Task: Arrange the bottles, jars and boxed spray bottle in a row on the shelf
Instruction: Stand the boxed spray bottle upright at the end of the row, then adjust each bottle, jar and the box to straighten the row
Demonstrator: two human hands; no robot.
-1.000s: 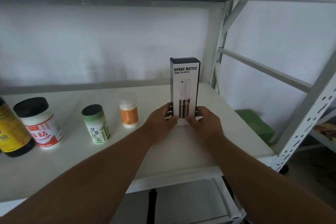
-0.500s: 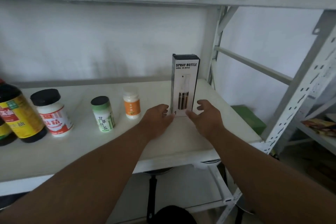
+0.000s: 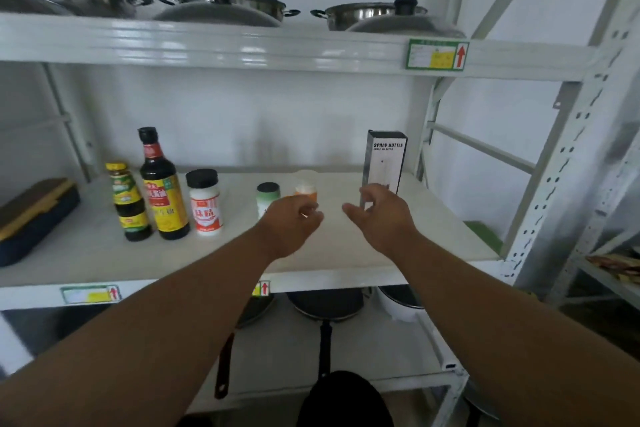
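Both hands, left (image 3: 292, 218) and right (image 3: 379, 215), hover loosely open, holding nothing, with the spray bottle box (image 3: 385, 163) upright just behind the right.

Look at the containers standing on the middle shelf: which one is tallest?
The dark sauce bottle with the red neck band and yellow label, second from the left. Its black cap rises above the shorter green-labelled bottle beside it and the squat white jars.
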